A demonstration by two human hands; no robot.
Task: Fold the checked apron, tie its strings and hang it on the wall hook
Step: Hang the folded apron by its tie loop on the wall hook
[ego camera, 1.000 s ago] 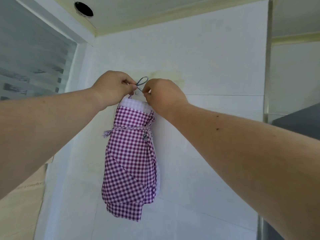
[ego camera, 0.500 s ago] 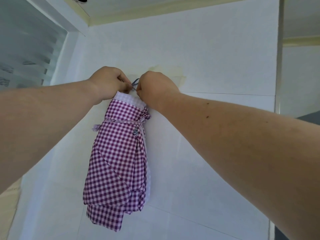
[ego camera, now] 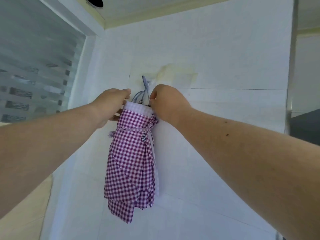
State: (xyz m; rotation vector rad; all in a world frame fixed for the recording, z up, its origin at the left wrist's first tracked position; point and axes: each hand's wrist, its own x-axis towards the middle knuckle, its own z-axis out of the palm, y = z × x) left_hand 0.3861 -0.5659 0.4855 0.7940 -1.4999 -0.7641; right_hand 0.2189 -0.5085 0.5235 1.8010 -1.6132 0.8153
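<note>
While both forearms reach in from the lower corners, the left hand (ego camera: 110,105) sits at the upper left edge of the checked apron (ego camera: 131,158), fingers around the pale top band with the thumb side up, holding the bundle there. Right hand (ego camera: 168,103) is at the band's upper right corner, fingers curled tight and pinching something at the cloth's top edge; exactly what it pinches, band or loop, is hidden by the knuckles. Apron is folded into a long narrow bundle, purple and white check, cinched below the band by its strings (ego camera: 134,130), knotted on the right side with a short frayed end sticking out left. Bundle hangs down flat against the white tiled wall (ego camera: 216,127), lower folds ending in an uneven point. Between the two hands a thin bluish loop (ego camera: 141,94) rises from the top of the apron to the wall hook (ego camera: 147,83); loop looks caught over it, though the hook itself is small and pale and hard to make out. Yellowish stain just right of the hook. Bare wall on both sides of the bundle and below it. Frosted window (ego camera: 38,66) closes off the left, a metal upright (ego camera: 291,66) the right. Ceiling edge above.
</note>
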